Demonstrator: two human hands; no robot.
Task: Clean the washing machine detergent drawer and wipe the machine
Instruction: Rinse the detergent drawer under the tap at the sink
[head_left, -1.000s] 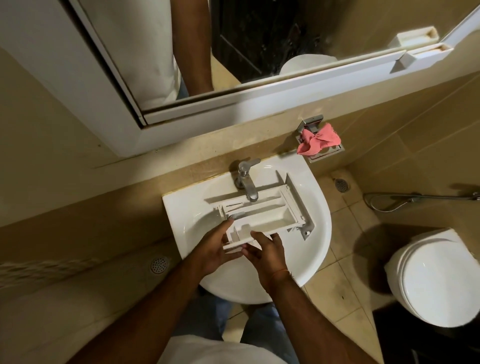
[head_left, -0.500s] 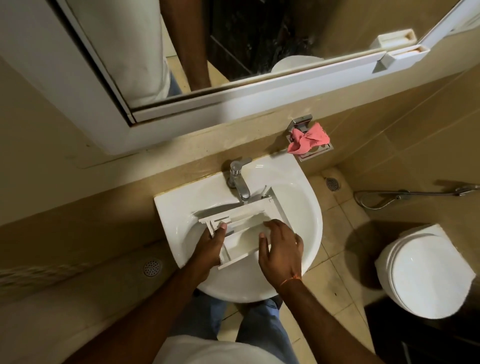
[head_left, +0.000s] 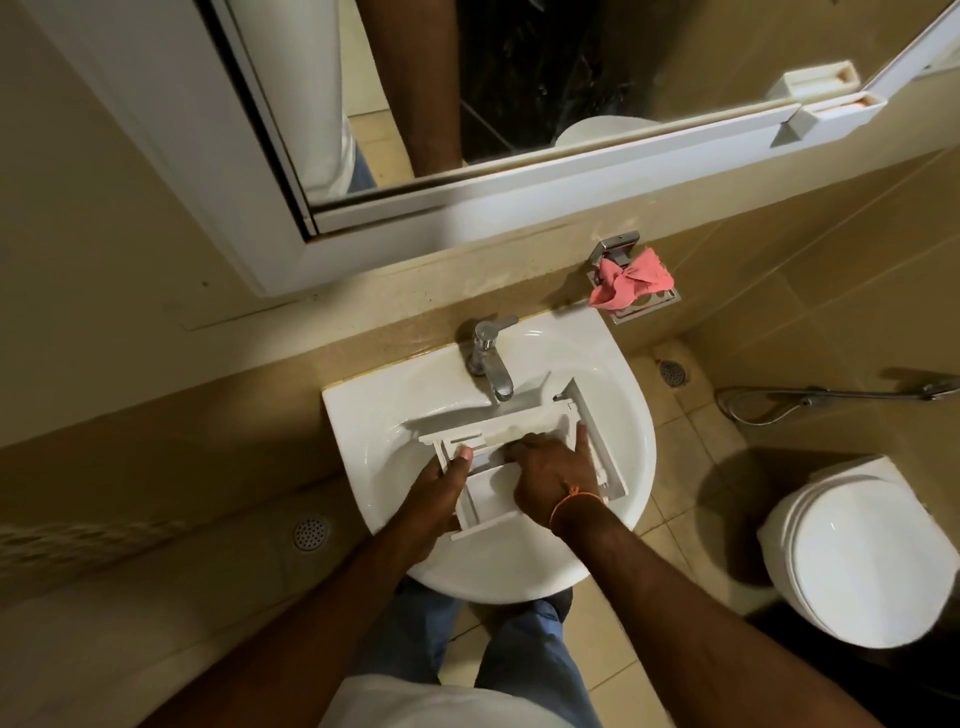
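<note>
Drawer (head_left: 524, 431), detergent, white: lies across the sink (head_left: 631, 415) basin under the tap (head_left: 491, 361), so rinse water stays contained. Your left hand (head_left: 441, 493) grips its left wall, thumb on the rim, steadying it. Your right hand (head_left: 553, 467) presses inside a compartment, fingers curled; contents unclear. Half a second ago that hand hovered flat above. Pink cloth (head_left: 626, 283) waits on the far holder.

Detergent drawer (head_left: 511, 434): white plastic, rectangular, divided by internal walls into open compartments. It lies across the bowl of the white sink (head_left: 363, 410), directly beneath the tap (head_left: 491, 358), open side up, tilted, long axis running from 8 o'clock to 2 o'clock, front panel at the 3 o'clock end.
</note>
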